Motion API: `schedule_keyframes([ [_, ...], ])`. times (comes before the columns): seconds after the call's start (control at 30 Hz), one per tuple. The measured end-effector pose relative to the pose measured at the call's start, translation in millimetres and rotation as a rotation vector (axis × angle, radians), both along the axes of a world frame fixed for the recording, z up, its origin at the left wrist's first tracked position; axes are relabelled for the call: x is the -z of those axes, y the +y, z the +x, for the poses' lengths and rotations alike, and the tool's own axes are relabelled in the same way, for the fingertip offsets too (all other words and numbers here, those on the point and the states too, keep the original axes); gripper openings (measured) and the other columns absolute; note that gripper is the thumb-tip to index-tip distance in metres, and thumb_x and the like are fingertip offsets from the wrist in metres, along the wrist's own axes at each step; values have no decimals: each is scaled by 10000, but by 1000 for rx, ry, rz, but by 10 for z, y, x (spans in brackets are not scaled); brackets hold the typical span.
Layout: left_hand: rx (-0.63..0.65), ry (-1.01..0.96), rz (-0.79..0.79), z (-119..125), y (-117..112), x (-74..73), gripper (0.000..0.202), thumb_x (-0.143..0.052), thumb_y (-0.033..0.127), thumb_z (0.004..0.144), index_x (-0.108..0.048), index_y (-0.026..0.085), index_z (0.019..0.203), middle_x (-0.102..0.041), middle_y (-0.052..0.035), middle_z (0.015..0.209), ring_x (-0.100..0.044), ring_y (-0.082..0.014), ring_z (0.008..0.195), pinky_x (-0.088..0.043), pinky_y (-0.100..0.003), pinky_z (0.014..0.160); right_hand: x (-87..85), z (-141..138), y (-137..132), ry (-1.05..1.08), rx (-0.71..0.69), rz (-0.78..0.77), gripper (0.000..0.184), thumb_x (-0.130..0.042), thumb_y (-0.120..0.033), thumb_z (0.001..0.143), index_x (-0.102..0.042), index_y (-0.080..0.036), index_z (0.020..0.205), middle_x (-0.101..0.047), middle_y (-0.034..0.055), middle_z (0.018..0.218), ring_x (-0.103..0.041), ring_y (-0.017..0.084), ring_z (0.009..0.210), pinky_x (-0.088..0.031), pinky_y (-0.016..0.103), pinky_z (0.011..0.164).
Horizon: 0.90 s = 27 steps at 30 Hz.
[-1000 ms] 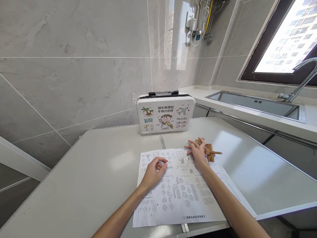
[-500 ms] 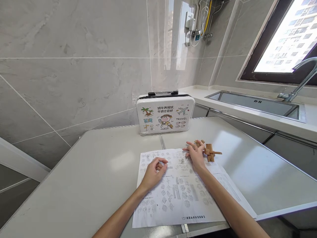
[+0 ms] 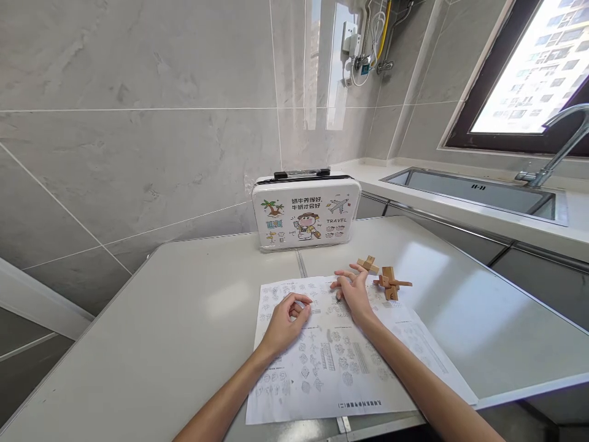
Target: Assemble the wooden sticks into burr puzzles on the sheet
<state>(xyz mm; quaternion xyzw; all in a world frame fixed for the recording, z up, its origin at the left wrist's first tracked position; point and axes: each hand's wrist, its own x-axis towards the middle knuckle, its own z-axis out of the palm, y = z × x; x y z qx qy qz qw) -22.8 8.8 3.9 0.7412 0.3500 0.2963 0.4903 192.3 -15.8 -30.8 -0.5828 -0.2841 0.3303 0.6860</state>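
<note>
A printed instruction sheet (image 3: pixel 368 393), covered in small line diagrams, lies on the table. My left hand (image 3: pixel 286 320) rests on its left half, fingers loosely curled, a gap between thumb and forefinger and nothing visible inside. Over the sheet's upper right part is my right hand (image 3: pixel 353 293), fingers spread and holding nothing. Just beyond its fingertips sits a light-coloured wooden interlocking puzzle (image 3: pixel 369 264), shaped like a cross. To the right, a darker brown wooden puzzle (image 3: pixel 390 283) with crossed pieces and a dark mark stands at the sheet's upper edge.
A white cartoon-printed case (image 3: pixel 306 212) with a black handle stands upright at the back, against the tiled wall. On the right are a counter with a sink (image 3: pixel 478 190) and a tap (image 3: pixel 559 147). The white table (image 3: pixel 193 319) has a seam across its middle.
My right hand has moved left, away from the wooden puzzles, so the lighter one shows more fully. My left hand, the sheet and the darker puzzle have stayed put.
</note>
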Motion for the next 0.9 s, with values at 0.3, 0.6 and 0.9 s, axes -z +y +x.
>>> schedule_keyframes([
  [0.3,15,-4,-14,8,-8,9,277,-635,457,939,-716,207,1028,-632,-5,740,-570,-172,716,-466,-293,716,-17,-107,-12,-356,-270,-51,112,-530,-256,809,-601,-225,890,-721,-4,799,-595,140,525,-457,283,575],
  [0.6,47,-10,-46,9,-30,-42,314,-621,498,949,-724,207,1005,-687,-43,815,-616,-195,773,-499,-313,755,-33,-165,-62,-677,-332,-59,145,-527,-215,830,-664,-257,854,-743,4,789,-597,208,670,-411,303,644],
  [0.9,51,5,-34,7,-33,-36,275,-618,459,964,-730,211,1001,-700,-38,808,-627,-189,766,-493,-303,741,-14,-169,-60,-746,-342,-75,150,-511,-205,850,-649,-262,862,-735,-7,793,-598,202,669,-410,296,642],
])
